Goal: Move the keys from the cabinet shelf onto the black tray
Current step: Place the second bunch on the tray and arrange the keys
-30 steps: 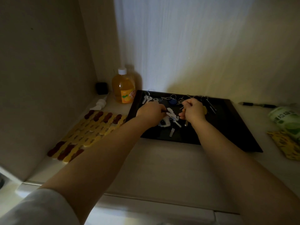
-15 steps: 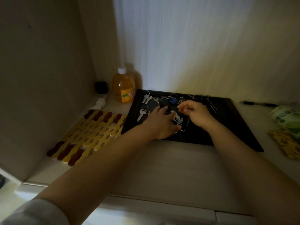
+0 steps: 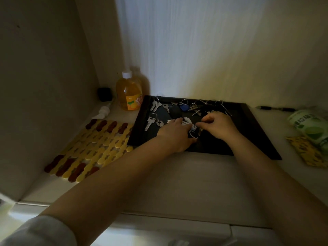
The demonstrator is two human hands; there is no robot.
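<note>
Keys (image 3: 154,119) lie scattered on the black tray (image 3: 255,132), most toward its 10 to 12 o'clock side. In the head view, the left hand (image 3: 174,133) rests flat, fingers straight, over white-tagged keys at the tray's centre. The right hand (image 3: 217,126), at 3 o'clock of it, curls its fingers, pinching the same bunch. An orange juice bottle (image 3: 129,94) stands at the tray's 10 o'clock.

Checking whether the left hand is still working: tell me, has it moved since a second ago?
Yes. The left hand went from a fist near the tray's middle to fingers spread flat, nearer its front edge.
</note>
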